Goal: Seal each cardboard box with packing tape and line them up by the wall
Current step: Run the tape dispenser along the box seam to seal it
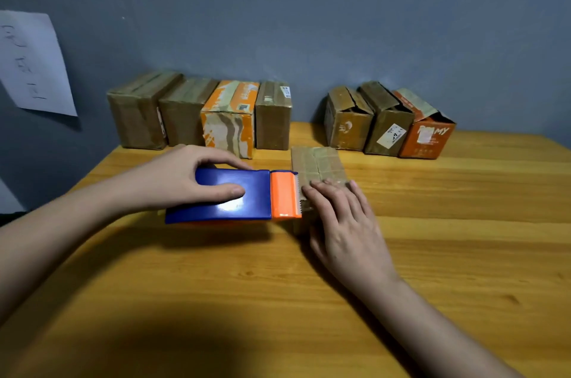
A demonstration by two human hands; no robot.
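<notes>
A blue and orange tape dispenser [234, 195] lies against the left side of a small brown cardboard box [318, 165] at the table's middle. My left hand [185, 178] grips the dispenser's blue body, thumb on top. My right hand [343, 213] lies flat on the box's top, fingers straight, pressing beside the dispenser's toothed orange blade. Several taped boxes [197, 113] stand in a row by the wall at the back left. Three boxes with loose flaps [389, 122] stand at the back right.
The wooden table [463, 238] stretches to the right and toward me. A grey wall [309, 22] runs behind the boxes. A sheet of paper [34, 65] with handwriting hangs on the wall at the left.
</notes>
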